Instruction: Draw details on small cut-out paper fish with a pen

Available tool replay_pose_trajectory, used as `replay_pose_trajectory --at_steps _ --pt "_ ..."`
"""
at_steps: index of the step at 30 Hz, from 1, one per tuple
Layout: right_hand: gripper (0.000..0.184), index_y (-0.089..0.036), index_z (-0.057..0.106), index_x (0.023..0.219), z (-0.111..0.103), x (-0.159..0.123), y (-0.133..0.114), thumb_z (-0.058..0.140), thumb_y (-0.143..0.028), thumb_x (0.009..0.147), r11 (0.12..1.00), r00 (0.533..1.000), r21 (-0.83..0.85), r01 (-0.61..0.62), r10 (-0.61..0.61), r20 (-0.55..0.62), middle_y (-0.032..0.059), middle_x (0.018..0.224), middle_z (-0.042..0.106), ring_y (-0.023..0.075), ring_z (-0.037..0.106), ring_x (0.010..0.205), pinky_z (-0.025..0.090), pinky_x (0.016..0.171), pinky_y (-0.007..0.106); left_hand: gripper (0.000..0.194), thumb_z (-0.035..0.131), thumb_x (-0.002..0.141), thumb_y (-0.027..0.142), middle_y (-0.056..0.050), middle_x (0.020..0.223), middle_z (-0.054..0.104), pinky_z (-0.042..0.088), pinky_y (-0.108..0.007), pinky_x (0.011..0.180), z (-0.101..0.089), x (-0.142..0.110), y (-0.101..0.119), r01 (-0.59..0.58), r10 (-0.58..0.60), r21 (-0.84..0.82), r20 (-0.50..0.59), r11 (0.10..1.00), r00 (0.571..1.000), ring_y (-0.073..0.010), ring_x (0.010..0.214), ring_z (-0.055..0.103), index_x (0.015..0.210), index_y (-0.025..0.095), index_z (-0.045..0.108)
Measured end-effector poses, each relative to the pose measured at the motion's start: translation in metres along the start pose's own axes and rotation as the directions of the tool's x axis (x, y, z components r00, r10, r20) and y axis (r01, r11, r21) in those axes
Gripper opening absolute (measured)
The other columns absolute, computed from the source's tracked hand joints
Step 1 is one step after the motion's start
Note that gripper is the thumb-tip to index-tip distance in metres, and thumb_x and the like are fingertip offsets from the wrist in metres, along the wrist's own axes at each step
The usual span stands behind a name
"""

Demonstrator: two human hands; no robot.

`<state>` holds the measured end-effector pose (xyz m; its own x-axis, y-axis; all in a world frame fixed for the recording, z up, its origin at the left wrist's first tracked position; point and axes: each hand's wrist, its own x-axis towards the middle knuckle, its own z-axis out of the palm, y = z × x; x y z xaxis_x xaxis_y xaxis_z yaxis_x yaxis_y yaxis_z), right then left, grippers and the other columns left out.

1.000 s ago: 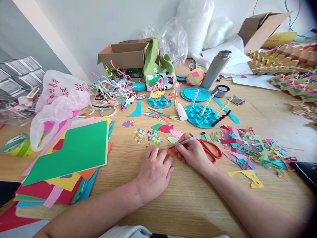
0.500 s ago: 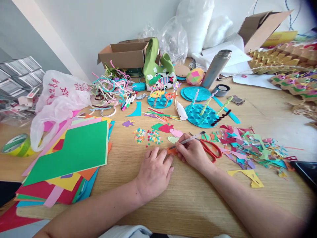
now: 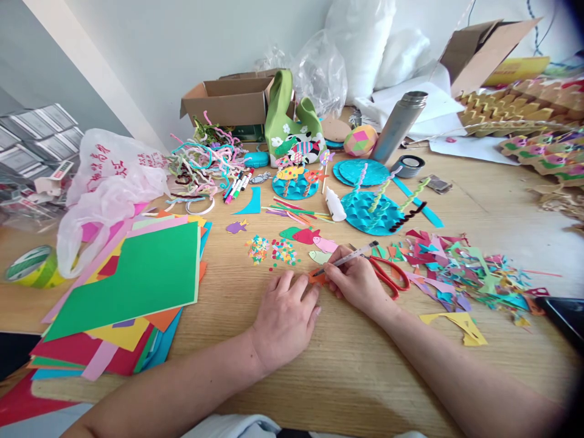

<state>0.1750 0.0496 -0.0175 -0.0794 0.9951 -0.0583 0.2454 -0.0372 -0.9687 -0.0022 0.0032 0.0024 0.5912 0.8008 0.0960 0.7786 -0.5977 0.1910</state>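
In the head view my right hand (image 3: 353,281) grips a pen (image 3: 353,253), its tip down on a small orange paper piece (image 3: 318,277). My left hand (image 3: 285,313) lies palm down with fingers spread, its fingertips at the near left edge of that piece, which they partly hide. Just beyond are paper fish: a pale green one (image 3: 319,257), a pink one (image 3: 325,244) and a red one (image 3: 305,235). Red-handled scissors (image 3: 390,277) lie right beside my right hand, partly covered by it. Small confetti dots (image 3: 283,251) sit ahead of my left hand.
Coloured paper sheets (image 3: 155,267) are stacked at left, with a tape roll (image 3: 31,266) beyond. Paper scraps (image 3: 469,271) spread at right. Behind stand blue discs with pipe cleaners (image 3: 371,213), a white glue bottle (image 3: 335,205), a metal flask (image 3: 399,128) and a green bag (image 3: 280,106).
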Motion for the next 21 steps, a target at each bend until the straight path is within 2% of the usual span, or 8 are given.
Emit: replay_pose_trajectory --at_steps 21 --pt "0.016 -0.023 0.046 0.067 -0.0018 -0.0017 0.0009 0.057 -0.021 0.079 0.999 1.0 -0.037 0.015 -0.016 -0.01 -0.0065 0.046 0.052 0.0086 0.045 0.034 0.033 0.035 0.02 0.031 0.055 0.096 0.032 -0.008 0.122 0.059 0.044 -0.048 0.098 -0.0005 0.0002 0.0003 -0.007 0.008 0.02 -0.014 1.0 1.0 -0.0284 0.114 0.048 0.125 0.021 0.06"
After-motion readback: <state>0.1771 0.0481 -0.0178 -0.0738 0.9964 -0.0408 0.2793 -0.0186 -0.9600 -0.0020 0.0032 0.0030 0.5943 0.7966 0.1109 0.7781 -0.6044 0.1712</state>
